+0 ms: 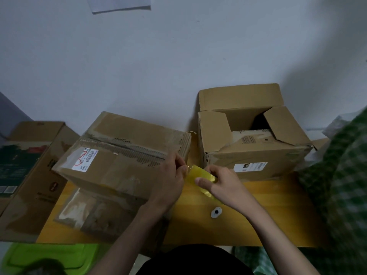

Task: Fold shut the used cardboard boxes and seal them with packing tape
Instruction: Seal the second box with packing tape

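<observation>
Both hands (170,179) (216,182) stretch tape (198,175), seemingly crosswise.

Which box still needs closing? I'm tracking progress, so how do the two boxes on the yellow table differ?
The left box has its flaps folded shut; the right box stands open, its rear flap upright. The left box sits skewed with torn, ragged cardboard along its seam; the right box sits squarer. Both are worn brown cardboard with shipping labels.

Closed worn box (123,155) beside open-flapped box (252,139), yellow tape (200,176) between.
</observation>
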Demonstrator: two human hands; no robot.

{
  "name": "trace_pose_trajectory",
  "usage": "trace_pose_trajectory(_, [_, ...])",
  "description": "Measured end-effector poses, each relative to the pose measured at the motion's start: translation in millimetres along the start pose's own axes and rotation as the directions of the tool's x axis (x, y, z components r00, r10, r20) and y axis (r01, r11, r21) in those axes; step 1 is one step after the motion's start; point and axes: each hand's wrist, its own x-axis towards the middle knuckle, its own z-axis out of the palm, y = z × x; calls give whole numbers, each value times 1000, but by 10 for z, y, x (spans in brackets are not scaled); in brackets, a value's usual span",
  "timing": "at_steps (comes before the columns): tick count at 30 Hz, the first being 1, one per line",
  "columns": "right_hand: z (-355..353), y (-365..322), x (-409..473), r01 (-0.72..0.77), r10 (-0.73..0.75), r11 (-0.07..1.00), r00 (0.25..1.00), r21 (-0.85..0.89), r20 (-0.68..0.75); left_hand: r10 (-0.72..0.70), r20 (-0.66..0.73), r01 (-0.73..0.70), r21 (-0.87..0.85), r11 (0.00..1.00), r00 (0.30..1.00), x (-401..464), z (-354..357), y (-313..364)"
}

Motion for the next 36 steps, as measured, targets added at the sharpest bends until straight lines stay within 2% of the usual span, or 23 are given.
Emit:
trace_pose_trajectory(4, [2, -19, -42, -44, 45, 997, 999, -63, 17, -44, 32, 46, -78, 996, 999, -74, -53, -41])
trace_pose_trajectory(8, [16, -71, -19, -92, 85, 980, 995, -179, -44, -50, 61, 60, -171, 983, 997, -122, -136, -9])
trace_pose_trajectory(11, [-15, -108, 3, -105, 97, 977, 994, -187, -54, -82, 112, 105, -219, 970, 990, -56, -180, -53])
trace_pose_trajectory(14, [-76, -106, 8, -94, 90, 992, 995, -83, -43, -132, 108, 156, -268, 950, 985, 50, -251, -97])
trace_pose_trajectory(17, [-155, -155, -17, -105, 104, 989, 995, 104, 13, -170, 144, 206, -292, 934, 975, 191, -351, -98])
trace_pose_trajectory(21, [-216, -259, -129, -154, 121, 899, 987, 410, 105, -168, 213, 226, -288, 931, 962, 478, -547, -47])
trace_pose_trajectory(24, [-186, -312, -194, -155, 134, 834, 988, 530, 78, -107, 277, 166, -200, 966, 955, 731, -615, -3])
trace_pose_trajectory(27, [-138, -339, -222, -155, 182, 804, 983, 574, 10, -16, 368, 73, -141, 987, 930, 1008, -581, 95])
trace_pose_trajectory(32, [-64, -381, -394, -226, 289, 685, 957, 692, 26, 115, 322, -126, 12, 992, 940, 1658, -598, 132])
trace_pose_trajectory(36, [83, -547, -434, -239, 294, 554, 952, 797, 81, 243, 435, -314, 97, 944, 867, 1975, -382, 57])
